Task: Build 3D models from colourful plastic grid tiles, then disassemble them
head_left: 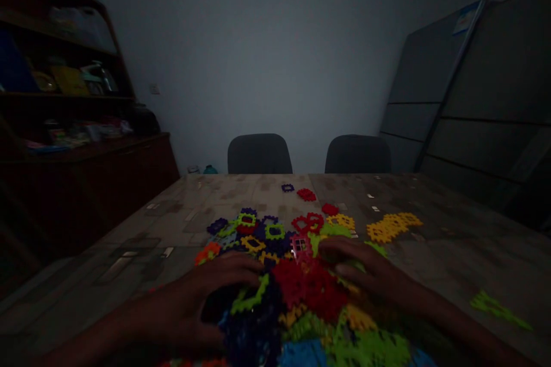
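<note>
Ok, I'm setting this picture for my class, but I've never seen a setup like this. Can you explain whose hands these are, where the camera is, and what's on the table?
These are a person's own two bare hands; no machine is involved. The picture comes from a camera worn on the person's head, looking forward and down at the hands. The left hand and the right hand lie over a heap of interlocking plastic pieces in red, green, yellow, purple and blue, on a mottled tabletop. The left hand is next to a green piece. A joined yellow chain of pieces and a lime-green strip lie apart from the heap. The picture is too dark to show whether either hand's grip holds anything.
</note>
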Action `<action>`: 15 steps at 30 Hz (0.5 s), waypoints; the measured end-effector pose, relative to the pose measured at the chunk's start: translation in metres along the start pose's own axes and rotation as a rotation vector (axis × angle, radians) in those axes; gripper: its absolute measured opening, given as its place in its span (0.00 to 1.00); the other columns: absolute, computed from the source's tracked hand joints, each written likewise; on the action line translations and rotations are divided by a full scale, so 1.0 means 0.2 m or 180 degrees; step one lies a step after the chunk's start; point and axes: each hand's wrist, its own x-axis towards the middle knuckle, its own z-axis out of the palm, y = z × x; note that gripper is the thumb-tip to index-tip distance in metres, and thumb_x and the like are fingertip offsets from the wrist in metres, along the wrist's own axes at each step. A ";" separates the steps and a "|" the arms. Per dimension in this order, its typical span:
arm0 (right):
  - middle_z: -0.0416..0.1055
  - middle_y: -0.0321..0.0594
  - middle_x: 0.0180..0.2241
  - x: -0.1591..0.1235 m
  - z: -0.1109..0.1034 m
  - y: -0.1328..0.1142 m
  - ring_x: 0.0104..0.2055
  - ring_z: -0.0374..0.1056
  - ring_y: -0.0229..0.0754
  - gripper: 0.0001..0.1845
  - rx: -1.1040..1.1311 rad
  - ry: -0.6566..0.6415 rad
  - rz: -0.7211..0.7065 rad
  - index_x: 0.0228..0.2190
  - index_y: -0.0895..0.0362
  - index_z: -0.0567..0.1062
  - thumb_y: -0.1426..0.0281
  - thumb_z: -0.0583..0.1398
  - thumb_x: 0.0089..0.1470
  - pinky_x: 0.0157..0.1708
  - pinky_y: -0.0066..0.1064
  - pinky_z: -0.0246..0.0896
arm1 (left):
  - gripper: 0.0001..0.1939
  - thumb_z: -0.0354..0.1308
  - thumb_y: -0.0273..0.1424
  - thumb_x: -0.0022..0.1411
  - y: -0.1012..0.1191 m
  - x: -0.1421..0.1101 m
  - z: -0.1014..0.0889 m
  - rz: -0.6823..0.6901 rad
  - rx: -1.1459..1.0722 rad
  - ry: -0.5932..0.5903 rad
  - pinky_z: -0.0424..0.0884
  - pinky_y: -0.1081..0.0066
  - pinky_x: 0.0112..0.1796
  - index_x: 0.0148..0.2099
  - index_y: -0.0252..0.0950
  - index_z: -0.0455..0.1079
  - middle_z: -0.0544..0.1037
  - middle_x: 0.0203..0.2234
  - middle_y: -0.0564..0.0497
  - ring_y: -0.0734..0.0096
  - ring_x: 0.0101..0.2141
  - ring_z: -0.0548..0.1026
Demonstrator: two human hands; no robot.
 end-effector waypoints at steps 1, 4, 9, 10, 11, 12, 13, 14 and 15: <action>0.69 0.49 0.58 0.00 -0.02 0.06 0.61 0.63 0.57 0.31 -0.0088 0.0405 0.0268 0.54 0.52 0.74 0.46 0.53 0.61 0.60 0.50 0.56 | 0.31 0.66 0.41 0.61 0.02 -0.04 0.02 -0.0034 0.0087 0.0098 0.63 0.55 0.61 0.64 0.52 0.62 0.66 0.63 0.50 0.53 0.62 0.64; 0.71 0.56 0.55 0.05 -0.05 0.22 0.58 0.64 0.64 0.40 -0.0329 0.1071 0.0781 0.52 0.57 0.75 0.40 0.48 0.57 0.59 0.58 0.54 | 0.28 0.60 0.39 0.67 0.05 -0.09 0.13 -0.0168 0.0517 0.0640 0.65 0.56 0.61 0.66 0.54 0.58 0.67 0.63 0.52 0.55 0.62 0.65; 0.72 0.55 0.53 0.17 0.17 0.21 0.57 0.65 0.62 0.36 -0.0372 0.0877 0.0590 0.51 0.58 0.75 0.43 0.51 0.58 0.59 0.57 0.54 | 0.24 0.52 0.34 0.71 0.02 -0.03 0.33 -0.0010 0.1164 0.1169 0.67 0.59 0.60 0.67 0.52 0.58 0.69 0.62 0.50 0.58 0.60 0.68; 0.71 0.53 0.55 0.18 0.22 0.17 0.58 0.65 0.59 0.34 -0.0349 0.0795 0.0449 0.53 0.57 0.74 0.45 0.51 0.59 0.59 0.54 0.55 | 0.24 0.51 0.34 0.71 0.02 -0.01 0.34 0.0022 0.1239 0.1290 0.67 0.58 0.59 0.66 0.52 0.58 0.70 0.61 0.50 0.58 0.59 0.69; 0.71 0.51 0.56 0.19 0.27 0.14 0.58 0.65 0.56 0.32 -0.0325 0.0715 0.0297 0.55 0.56 0.73 0.47 0.52 0.61 0.59 0.50 0.56 | 0.24 0.51 0.34 0.70 0.02 0.01 0.35 0.0022 0.1297 0.1416 0.68 0.57 0.59 0.66 0.52 0.58 0.70 0.61 0.50 0.57 0.58 0.69; 0.70 0.49 0.57 0.20 0.30 0.10 0.58 0.65 0.54 0.31 -0.0308 0.0649 0.0147 0.55 0.54 0.72 0.48 0.52 0.61 0.59 0.47 0.57 | 0.25 0.51 0.33 0.70 0.02 0.03 0.36 0.0030 0.1339 0.1520 0.68 0.57 0.58 0.67 0.52 0.57 0.70 0.61 0.49 0.56 0.58 0.70; 0.70 0.47 0.57 0.20 0.31 0.08 0.58 0.65 0.52 0.29 -0.0305 0.0609 0.0019 0.55 0.53 0.73 0.49 0.53 0.62 0.59 0.45 0.58 | 0.26 0.51 0.32 0.70 0.03 0.05 0.37 0.0053 0.1374 0.1593 0.69 0.56 0.58 0.67 0.52 0.56 0.69 0.62 0.49 0.56 0.58 0.69; 0.70 0.46 0.57 0.20 0.31 0.08 0.58 0.65 0.51 0.27 -0.0324 0.0614 -0.0067 0.54 0.52 0.74 0.50 0.53 0.62 0.59 0.44 0.58 | 0.27 0.50 0.31 0.69 0.05 0.07 0.38 0.0085 0.1395 0.1614 0.68 0.55 0.58 0.68 0.52 0.55 0.68 0.62 0.48 0.55 0.59 0.69; 0.70 0.45 0.57 0.20 0.29 0.09 0.59 0.65 0.51 0.25 -0.0367 0.0663 -0.0099 0.53 0.51 0.75 0.51 0.54 0.62 0.59 0.44 0.57 | 0.29 0.50 0.30 0.69 0.08 0.10 0.40 0.0170 0.1395 0.1587 0.67 0.54 0.59 0.69 0.52 0.52 0.67 0.63 0.48 0.55 0.60 0.68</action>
